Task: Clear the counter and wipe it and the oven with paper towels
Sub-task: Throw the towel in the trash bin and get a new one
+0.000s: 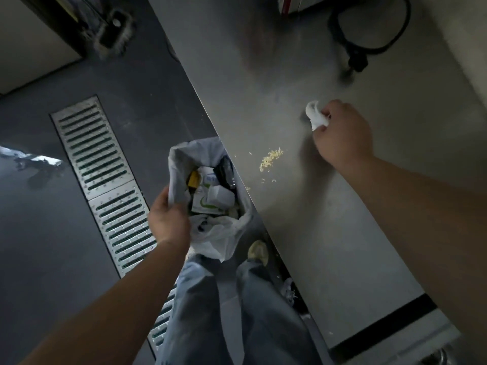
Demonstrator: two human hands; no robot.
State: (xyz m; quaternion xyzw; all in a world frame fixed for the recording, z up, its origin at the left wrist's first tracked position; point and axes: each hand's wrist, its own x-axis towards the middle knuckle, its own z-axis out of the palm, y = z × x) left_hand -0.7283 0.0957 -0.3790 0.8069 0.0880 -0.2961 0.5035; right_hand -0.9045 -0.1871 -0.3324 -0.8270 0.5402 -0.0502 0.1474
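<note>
Head view: right hand (342, 133) clenches paper towel (316, 115) on counter (342, 233); left hand (168, 219) grips bag (210, 198) rim; sweep crumbs (270, 159) toward edge, keep bag mouth open below.

One head-worn view looks steeply down, close over the counter (303, 219) edge and floor (39, 259).

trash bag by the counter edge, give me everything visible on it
The trash bag is thin, whitish, crinkled plastic, hanging open-mouthed just off the counter front edge, above the person's legs. The left hand grips its near rim, holding the mouth open. Inside lie crumpled white wrappers with green print, a yellow item and something dark. Its far side appears to touch the counter edge. The scattered crumbs are still on the counter, not in the bag.
</note>
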